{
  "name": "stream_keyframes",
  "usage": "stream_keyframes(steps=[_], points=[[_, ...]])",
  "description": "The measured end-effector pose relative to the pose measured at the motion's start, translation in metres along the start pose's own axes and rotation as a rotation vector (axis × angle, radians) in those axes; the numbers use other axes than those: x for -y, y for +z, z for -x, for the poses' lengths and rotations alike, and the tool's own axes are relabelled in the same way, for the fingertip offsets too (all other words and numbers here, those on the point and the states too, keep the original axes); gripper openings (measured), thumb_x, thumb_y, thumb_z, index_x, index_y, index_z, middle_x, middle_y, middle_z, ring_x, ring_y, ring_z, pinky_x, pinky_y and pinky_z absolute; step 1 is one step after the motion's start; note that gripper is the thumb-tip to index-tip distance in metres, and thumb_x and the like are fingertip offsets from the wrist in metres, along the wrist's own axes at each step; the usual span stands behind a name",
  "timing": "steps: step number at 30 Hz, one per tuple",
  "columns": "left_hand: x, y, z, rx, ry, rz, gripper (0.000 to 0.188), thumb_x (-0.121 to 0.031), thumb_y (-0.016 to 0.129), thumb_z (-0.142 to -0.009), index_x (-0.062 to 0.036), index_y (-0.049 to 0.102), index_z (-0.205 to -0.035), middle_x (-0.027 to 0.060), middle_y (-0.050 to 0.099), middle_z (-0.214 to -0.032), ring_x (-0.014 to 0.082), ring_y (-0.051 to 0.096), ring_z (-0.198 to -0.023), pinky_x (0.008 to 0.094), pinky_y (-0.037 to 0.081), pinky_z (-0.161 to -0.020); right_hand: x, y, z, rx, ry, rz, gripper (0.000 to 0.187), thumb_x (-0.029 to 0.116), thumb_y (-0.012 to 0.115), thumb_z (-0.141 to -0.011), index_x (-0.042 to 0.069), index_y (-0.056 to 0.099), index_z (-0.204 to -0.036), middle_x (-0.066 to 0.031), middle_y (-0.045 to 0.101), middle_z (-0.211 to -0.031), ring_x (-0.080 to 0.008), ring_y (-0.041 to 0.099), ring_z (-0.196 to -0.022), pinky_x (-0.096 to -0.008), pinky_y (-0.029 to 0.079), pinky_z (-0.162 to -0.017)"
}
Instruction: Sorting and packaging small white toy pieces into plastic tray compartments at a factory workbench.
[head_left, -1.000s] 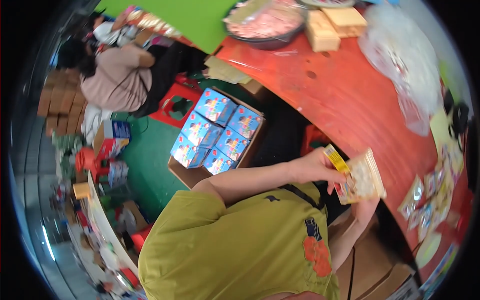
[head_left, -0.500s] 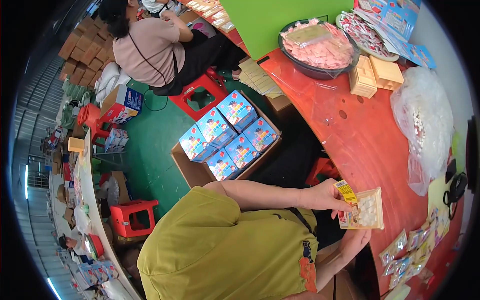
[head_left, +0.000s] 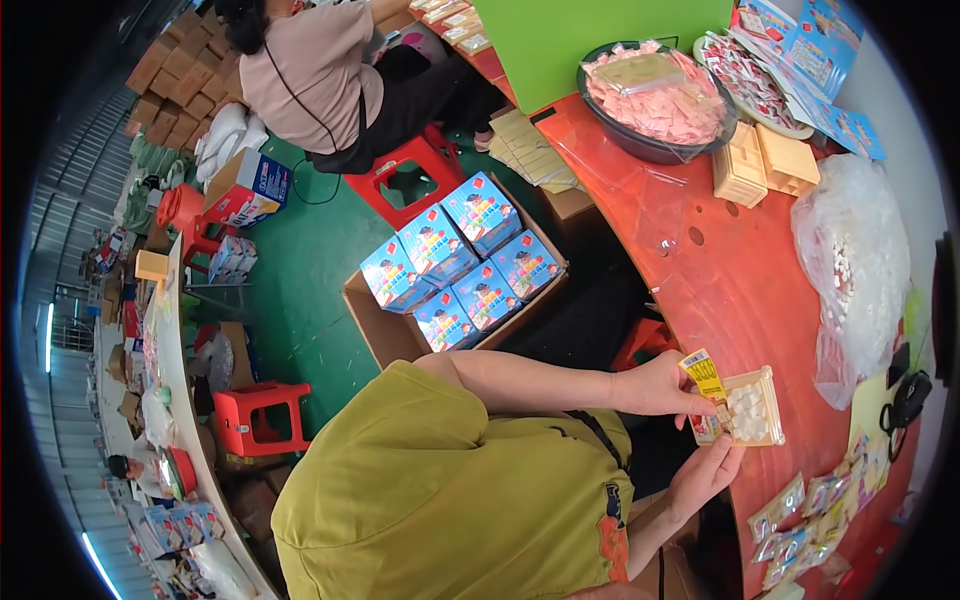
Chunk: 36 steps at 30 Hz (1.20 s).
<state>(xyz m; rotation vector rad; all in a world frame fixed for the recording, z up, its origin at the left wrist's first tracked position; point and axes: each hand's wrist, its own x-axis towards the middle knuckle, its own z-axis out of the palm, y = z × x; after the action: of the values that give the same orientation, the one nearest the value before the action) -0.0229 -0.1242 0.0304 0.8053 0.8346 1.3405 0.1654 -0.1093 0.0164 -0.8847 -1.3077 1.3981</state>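
A small cream plastic box [head_left: 768, 385], open on top, holds several white pieces [head_left: 748, 412] and is held tilted over the red table's near edge. My left hand [head_left: 655, 385] is closed on a yellow printed card [head_left: 704, 376], thumb and fingers pinching it along the box's left side. My right hand [head_left: 705, 470] comes up from below, its thumb and fingertip closed at the box's lower left corner, against the card's lower end. The fingers beneath the box are partly hidden.
On the red table [head_left: 720, 290] stand a dark basin [head_left: 655, 150] of pink packets, cream boxes [head_left: 740, 175], a clear bag [head_left: 850, 270] of white pieces and several small packets [head_left: 800, 520]. A carton [head_left: 380, 335] of blue boxes sits left; a co-worker [head_left: 310, 75] sits beyond.
My right hand has shifted from beneath the box to its lower left corner, thumb now showing on top. My left hand still pinches the card. The view has shifted slightly.
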Motion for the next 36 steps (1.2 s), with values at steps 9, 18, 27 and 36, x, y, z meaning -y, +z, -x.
stream_keyframes(steps=[9, 18, 27, 36], points=[[-0.003, 0.007, 0.005, -0.048, -0.004, 0.02, 0.021, -0.01, 0.07, -0.092, -0.0006, 0.066, -0.111, 0.0046, 0.069, -0.089, 0.0076, 0.061, -0.062, 0.0223, 0.051, -0.051, 0.006, 0.013, -0.01, 0.002, -0.027, -0.101, 0.039, 0.017, 0.049, -0.105, -0.006, 0.046, -0.136, -0.016, 0.052, -0.136, -0.0223, 0.05, -0.125, -0.0372, 0.038, -0.107], [0.006, 0.022, 0.001, -0.579, 0.135, -0.426, 0.056, -0.025, 0.092, -0.069, -0.0064, 0.043, -0.089, 0.0045, 0.054, -0.079, 0.0123, 0.052, -0.068, 0.0284, 0.046, -0.059, 0.016, 0.037, -0.011, -0.188, -0.09, -0.019, 0.036, 0.018, 0.053, -0.104, -0.007, 0.051, -0.129, -0.0175, 0.057, -0.13, -0.0213, 0.054, -0.12, -0.0346, 0.042, -0.104], [-0.003, 0.026, -0.002, -0.461, 0.348, -0.555, 0.044, -0.017, 0.086, -0.074, -0.0036, 0.045, -0.077, 0.0056, 0.052, -0.084, 0.0121, 0.05, -0.073, 0.0268, 0.044, -0.061, 0.034, 0.059, -0.006, -0.31, -0.359, 0.376, 0.033, 0.014, 0.051, -0.104, -0.009, 0.052, -0.127, -0.0218, 0.061, -0.122, -0.0251, 0.061, -0.111, -0.0348, 0.05, -0.094], [-0.023, 0.025, 0.014, -0.334, 0.824, -0.524, 0.032, -0.001, 0.072, -0.084, -0.0014, 0.064, -0.115, 0.0099, 0.062, -0.111, 0.0202, 0.063, -0.095, 0.0305, 0.053, -0.075, 0.033, 0.06, 0.003, -0.249, -0.397, 0.363, 0.037, 0.013, 0.052, -0.103, -0.009, 0.049, -0.133, -0.0227, 0.059, -0.128, -0.0263, 0.059, -0.116, -0.035, 0.048, -0.099]])
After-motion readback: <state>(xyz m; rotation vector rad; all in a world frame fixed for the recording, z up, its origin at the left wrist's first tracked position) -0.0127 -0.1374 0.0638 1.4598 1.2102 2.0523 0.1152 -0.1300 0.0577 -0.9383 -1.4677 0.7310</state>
